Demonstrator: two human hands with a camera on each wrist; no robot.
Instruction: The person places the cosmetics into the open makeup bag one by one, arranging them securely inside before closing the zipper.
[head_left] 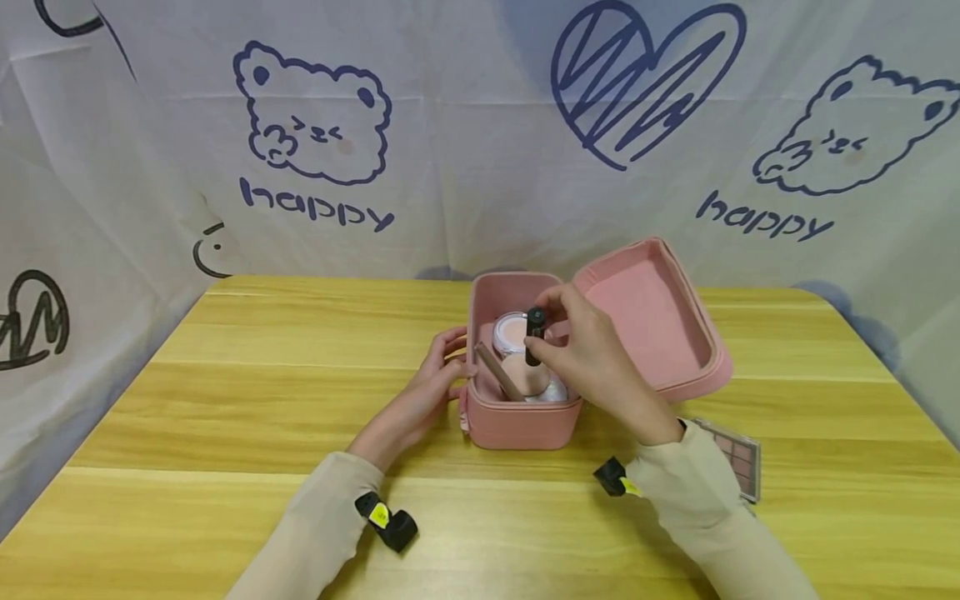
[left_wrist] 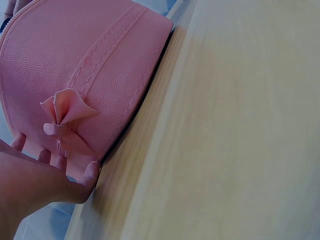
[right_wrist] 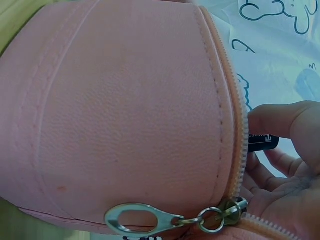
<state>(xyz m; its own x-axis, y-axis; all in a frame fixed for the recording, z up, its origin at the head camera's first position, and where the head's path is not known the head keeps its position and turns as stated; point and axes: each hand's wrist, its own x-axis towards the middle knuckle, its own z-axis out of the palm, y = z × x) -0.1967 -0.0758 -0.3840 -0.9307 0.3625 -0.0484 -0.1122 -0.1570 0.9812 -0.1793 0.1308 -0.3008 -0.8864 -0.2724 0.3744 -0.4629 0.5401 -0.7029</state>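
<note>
A pink zippered makeup case [head_left: 517,429] stands with its lid [head_left: 637,308] flipped back to the right. Over the case's opening, my right hand [head_left: 592,354] pinches a small black cosmetic tube [head_left: 534,337] upright between thumb and fingers. White lettering shows on the tube [right_wrist: 265,143] in the right wrist view. My left hand [head_left: 420,396] rests its fingers against the case's left side, beside a pink bow [left_wrist: 65,122]. Inside the case lie a round compact [head_left: 511,330], a beige round piece [head_left: 525,377], a slim brown stick [head_left: 497,371] and a shiny, pale item [head_left: 557,390].
An eyeshadow palette [head_left: 742,467] lies on the wooden table [head_left: 225,400], partly under the right sleeve. A metal zipper pull [right_wrist: 137,220] hangs at the case's edge. Behind the table hangs a printed white cloth [head_left: 465,167].
</note>
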